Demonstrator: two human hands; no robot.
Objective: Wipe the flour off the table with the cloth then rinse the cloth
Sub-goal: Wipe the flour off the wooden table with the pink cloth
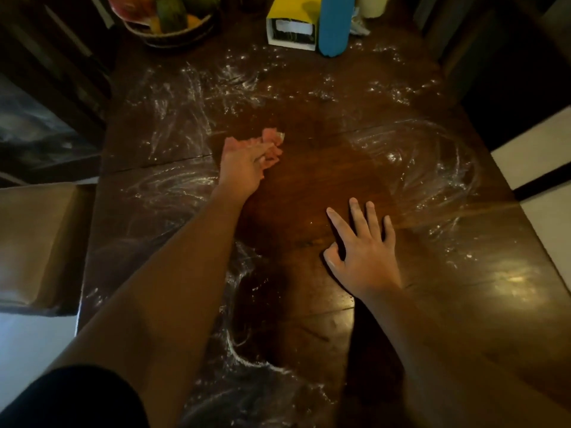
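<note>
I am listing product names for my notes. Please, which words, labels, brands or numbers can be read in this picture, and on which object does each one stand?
No text can be read here.
White label on the yellow box: too blurred to read.
Blue container: no print shows on it.

The left arm reaches far forward, bare below a dark sleeve [71, 400], and the left hand [245, 165] curls its fingers around a bunched pink cloth [273, 138]; the fingertips are blurred. The right hand [366, 257] lies palm down on the bench [309, 186], fingers straight and spread, thumb bent inward, bare forearm trailing toward the lower right.
</note>
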